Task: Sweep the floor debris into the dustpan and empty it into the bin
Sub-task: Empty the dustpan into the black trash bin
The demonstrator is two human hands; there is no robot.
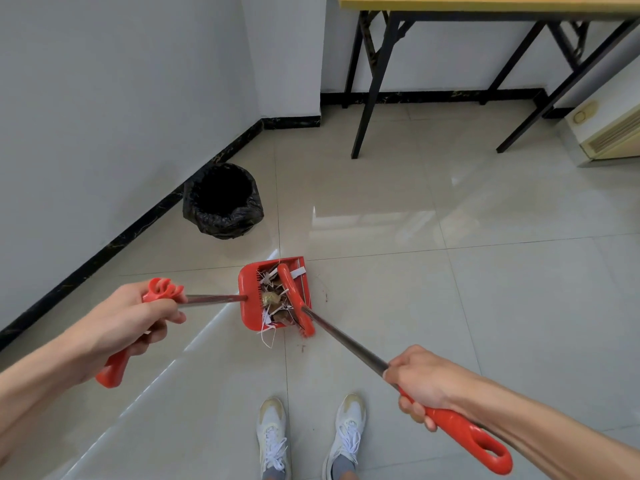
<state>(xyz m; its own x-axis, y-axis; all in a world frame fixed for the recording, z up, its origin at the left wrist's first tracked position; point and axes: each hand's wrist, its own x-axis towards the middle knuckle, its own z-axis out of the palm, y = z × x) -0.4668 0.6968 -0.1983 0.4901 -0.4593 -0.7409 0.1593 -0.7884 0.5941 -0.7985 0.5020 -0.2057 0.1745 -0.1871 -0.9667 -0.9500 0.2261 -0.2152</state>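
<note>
A red dustpan [250,295] rests on the tiled floor ahead of me, its metal pole running left into my left hand [130,322], which grips the red dustpan handle [114,368]. Inside the pan lie paper strips, brown scraps and a crumpled yellowish wad [270,298]. A few white strips [267,336] stick out over its near edge. The red broom head [296,299] lies across the pan's open mouth. My right hand [417,384] holds the broom's red grip [465,434] at the end of its metal pole. The bin [223,200], lined with a black bag, stands by the left wall.
A black-legged table [375,71] with a yellow top stands at the back right. A cream appliance [606,133] sits on the floor at the far right. White walls with a black skirting board [104,251] run along the left. My white shoes [273,434] are below.
</note>
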